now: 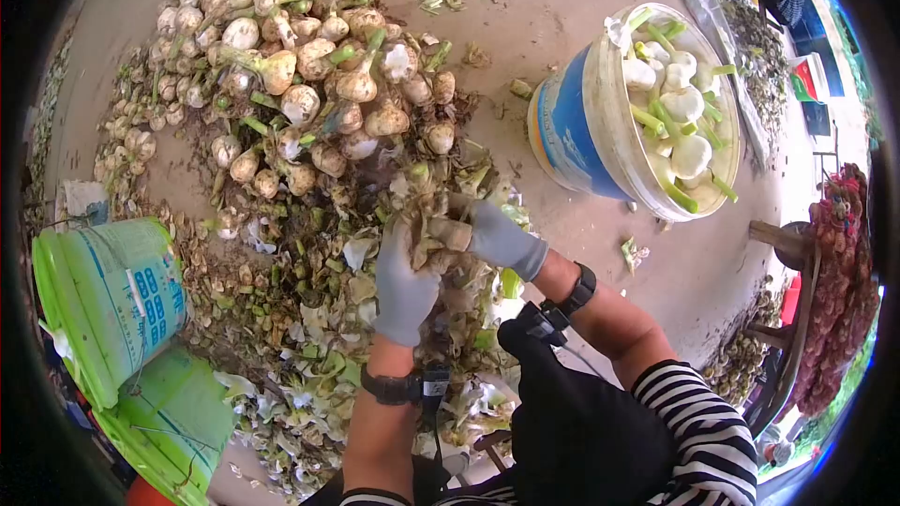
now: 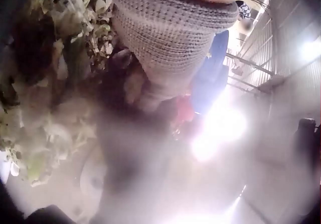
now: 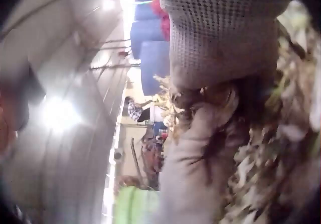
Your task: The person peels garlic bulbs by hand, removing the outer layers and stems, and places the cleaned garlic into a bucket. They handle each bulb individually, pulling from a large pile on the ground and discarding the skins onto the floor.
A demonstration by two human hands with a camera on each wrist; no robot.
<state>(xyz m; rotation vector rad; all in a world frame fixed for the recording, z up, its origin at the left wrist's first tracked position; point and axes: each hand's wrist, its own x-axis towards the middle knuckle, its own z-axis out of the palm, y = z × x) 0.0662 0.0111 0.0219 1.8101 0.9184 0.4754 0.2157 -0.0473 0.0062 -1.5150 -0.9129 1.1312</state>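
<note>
cupping a muddy, husk-wrapped pale round bulb (image 1: 439, 227) in the grey-gloved left hand (image 1: 405, 289), pinching it with the grey-gloved right hand (image 1: 502, 239) over brown-green peelings (image 1: 309, 290); likely handling firm, light, flaky-skinned, so gripping the solid body.

A bare grey concrete floor (image 1: 562, 215) carries everything in front of me. A heap of unpeeled brown-skinned bulbs with green stalks (image 1: 300, 66) lies on its far side. A thick litter of torn brown and pale green husks (image 1: 281, 290) spreads from the heap towards me. To my right a blue-and-white plastic bucket (image 1: 567, 122) rests tilted on the floor. A green plastic bucket (image 1: 112, 300) lies to my left.
</note>
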